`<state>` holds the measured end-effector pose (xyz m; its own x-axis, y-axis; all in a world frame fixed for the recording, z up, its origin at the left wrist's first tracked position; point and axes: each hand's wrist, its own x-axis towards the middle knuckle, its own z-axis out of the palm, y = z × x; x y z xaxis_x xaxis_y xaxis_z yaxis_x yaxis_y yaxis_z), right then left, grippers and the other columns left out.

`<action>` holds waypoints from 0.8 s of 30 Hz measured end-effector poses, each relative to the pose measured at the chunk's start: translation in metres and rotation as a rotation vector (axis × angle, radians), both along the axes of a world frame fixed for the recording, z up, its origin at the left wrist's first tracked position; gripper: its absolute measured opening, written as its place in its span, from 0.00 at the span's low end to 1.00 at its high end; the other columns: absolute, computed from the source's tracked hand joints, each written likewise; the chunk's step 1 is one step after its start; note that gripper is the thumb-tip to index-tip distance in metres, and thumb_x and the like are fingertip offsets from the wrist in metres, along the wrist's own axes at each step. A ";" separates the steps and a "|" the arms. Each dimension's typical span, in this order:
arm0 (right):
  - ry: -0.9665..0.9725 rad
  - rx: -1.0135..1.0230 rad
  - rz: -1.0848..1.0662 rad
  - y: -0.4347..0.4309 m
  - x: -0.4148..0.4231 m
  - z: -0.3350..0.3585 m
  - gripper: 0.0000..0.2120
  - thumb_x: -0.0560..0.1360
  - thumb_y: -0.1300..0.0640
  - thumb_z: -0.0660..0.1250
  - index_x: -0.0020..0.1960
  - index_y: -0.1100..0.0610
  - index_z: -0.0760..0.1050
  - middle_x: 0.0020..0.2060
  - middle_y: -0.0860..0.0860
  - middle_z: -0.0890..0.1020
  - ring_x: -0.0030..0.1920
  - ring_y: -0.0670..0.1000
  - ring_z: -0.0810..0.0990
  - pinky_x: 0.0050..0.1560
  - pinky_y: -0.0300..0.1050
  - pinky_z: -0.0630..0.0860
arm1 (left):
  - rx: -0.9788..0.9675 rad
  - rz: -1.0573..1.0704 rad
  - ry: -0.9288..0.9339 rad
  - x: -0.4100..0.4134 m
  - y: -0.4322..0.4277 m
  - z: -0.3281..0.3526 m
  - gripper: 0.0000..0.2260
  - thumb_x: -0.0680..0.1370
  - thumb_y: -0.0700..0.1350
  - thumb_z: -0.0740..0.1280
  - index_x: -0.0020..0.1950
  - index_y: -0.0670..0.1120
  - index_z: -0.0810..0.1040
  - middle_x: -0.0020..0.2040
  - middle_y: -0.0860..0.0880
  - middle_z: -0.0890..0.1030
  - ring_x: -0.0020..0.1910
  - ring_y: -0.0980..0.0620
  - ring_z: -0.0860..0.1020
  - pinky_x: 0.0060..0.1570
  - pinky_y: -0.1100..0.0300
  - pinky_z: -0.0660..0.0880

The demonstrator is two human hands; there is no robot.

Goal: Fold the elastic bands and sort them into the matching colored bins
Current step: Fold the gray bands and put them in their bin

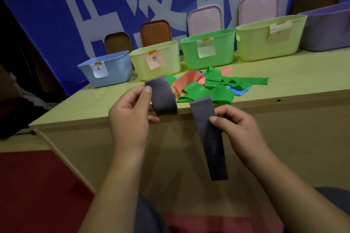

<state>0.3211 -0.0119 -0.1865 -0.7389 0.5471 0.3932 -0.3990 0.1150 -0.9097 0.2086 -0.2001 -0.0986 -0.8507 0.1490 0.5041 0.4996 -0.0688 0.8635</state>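
Observation:
My left hand (130, 111) pinches a dark grey elastic band (163, 98) that stands up over the table's front edge. My right hand (236, 126) pinches a second dark grey band (210, 138) near its top, and the rest hangs down in front of the table. A pile of green bands (214, 89), orange-pink bands (186, 81) and blue bands (237, 91) lies on the table behind my hands. Along the back stand a blue bin (113, 73), a pale yellow bin (166, 66), a green bin (221, 55), a second pale yellow bin (253, 45) and a purple-grey bin (329, 30).
The wooden table (284, 85) has its front edge just beyond my hands. Brown and pink lids (205, 20) lean against the blue wall behind the bins. Paper labels hang on the front of several bins. Red floor lies at the lower left.

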 end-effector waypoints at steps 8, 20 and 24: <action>-0.024 -0.240 0.180 -0.008 0.010 -0.009 0.06 0.70 0.60 0.64 0.44 0.60 0.78 0.39 0.59 0.76 0.38 0.53 0.74 0.38 0.48 0.67 | -0.045 -0.142 -0.121 0.025 0.001 -0.051 0.06 0.82 0.42 0.72 0.52 0.51 0.88 0.40 0.41 0.85 0.38 0.45 0.84 0.28 0.56 0.80; -0.157 -0.277 0.191 -0.001 0.028 -0.032 0.05 0.72 0.61 0.66 0.47 0.60 0.78 0.42 0.61 0.79 0.42 0.57 0.76 0.43 0.50 0.71 | -0.136 -0.508 -0.389 0.050 0.022 -0.099 0.11 0.82 0.38 0.71 0.56 0.55 0.85 0.50 0.46 0.87 0.44 0.45 0.88 0.40 0.56 0.85; -0.248 -0.220 0.184 0.006 0.035 -0.042 0.04 0.73 0.59 0.66 0.43 0.55 0.80 0.40 0.58 0.78 0.41 0.55 0.74 0.43 0.50 0.69 | -0.172 -0.630 -0.496 0.041 0.027 -0.114 0.13 0.82 0.37 0.71 0.64 0.52 0.82 0.60 0.43 0.83 0.47 0.43 0.88 0.44 0.57 0.85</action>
<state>0.3559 -0.0060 -0.2287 -0.8906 0.4481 0.0778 -0.1589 -0.1465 -0.9764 0.2497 -0.1736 -0.2125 -0.6996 0.7143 0.0176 -0.0318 -0.0558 0.9979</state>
